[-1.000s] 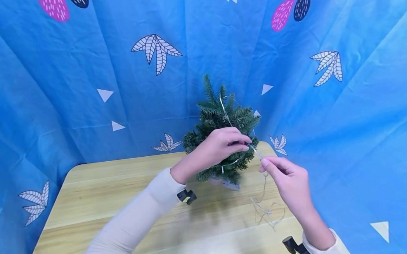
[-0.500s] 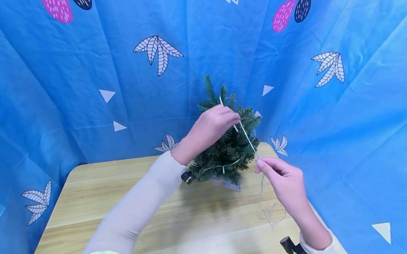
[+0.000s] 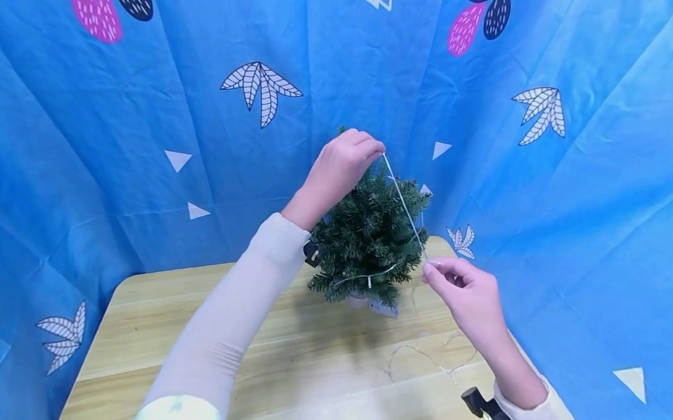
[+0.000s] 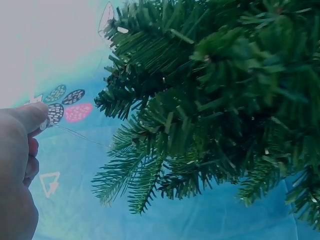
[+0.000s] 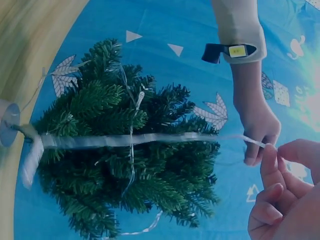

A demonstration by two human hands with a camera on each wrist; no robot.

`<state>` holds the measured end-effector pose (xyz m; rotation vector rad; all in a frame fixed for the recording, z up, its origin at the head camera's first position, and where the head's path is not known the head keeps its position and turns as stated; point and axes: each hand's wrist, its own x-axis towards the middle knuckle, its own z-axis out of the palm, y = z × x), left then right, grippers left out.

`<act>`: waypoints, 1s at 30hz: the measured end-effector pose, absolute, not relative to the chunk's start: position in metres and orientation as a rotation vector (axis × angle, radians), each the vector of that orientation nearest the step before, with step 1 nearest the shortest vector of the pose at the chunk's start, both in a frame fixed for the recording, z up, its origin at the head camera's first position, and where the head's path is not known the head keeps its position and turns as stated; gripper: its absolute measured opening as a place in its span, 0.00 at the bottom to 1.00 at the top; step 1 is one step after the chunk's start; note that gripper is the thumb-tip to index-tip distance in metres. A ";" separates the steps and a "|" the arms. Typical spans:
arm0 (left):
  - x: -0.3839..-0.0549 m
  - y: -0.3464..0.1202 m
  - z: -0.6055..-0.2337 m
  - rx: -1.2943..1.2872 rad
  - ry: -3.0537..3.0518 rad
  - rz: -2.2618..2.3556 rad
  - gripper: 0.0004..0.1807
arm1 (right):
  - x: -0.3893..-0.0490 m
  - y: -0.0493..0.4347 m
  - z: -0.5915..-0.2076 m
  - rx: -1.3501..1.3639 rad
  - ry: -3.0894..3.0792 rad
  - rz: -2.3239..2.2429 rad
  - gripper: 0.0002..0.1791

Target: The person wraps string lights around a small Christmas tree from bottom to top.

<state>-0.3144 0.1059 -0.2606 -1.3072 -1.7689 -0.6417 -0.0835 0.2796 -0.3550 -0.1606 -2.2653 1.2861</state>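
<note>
A small artificial Christmas tree (image 3: 373, 236) stands upright on the table, with a thin string light (image 3: 403, 203) looped around its branches. Beside the treetop, my left hand (image 3: 339, 174) pinches the wire between thumb and fingers, hiding most of the tip. My right hand (image 3: 473, 298) pinches the same wire lower down, off the tree's right side. Between the two hands the wire runs straight and slanting, in front of the branches. In the left wrist view the left thumb (image 4: 35, 115) presses on the wire. The right wrist view has the right fingers (image 5: 272, 172) gripping it.
Loose wire (image 3: 417, 348) trails over the wooden table (image 3: 165, 336) below the right hand. A pale tree base (image 3: 383, 307) shows under the branches. Blue patterned cloth (image 3: 242, 177) hangs behind the table and along its right side.
My left hand has risen from the middle of the tree to its top, drawing the wire up. The right hand moved slightly left. The loose wire on the table has shifted and spread leftward.
</note>
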 end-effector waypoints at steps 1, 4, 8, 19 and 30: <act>-0.316 0.107 -0.258 -1.298 -1.779 -0.653 0.07 | -0.084 0.280 -0.355 -0.157 -2.265 1.284 0.07; -0.324 0.110 -0.251 -1.258 -1.812 -0.681 0.08 | -0.082 0.281 -0.355 -0.159 -2.275 1.267 0.07; -0.337 0.114 -0.239 -1.202 -1.860 -0.685 0.09 | -0.080 0.281 -0.354 -0.163 -2.286 1.265 0.07; -0.377 0.106 -0.207 -0.959 -2.056 -0.775 0.12 | -0.073 0.280 -0.354 -0.193 -2.344 1.261 0.09; -0.410 0.084 -0.204 -0.685 -2.193 -0.871 0.12 | -0.070 0.274 -0.357 -0.130 -2.373 1.314 0.07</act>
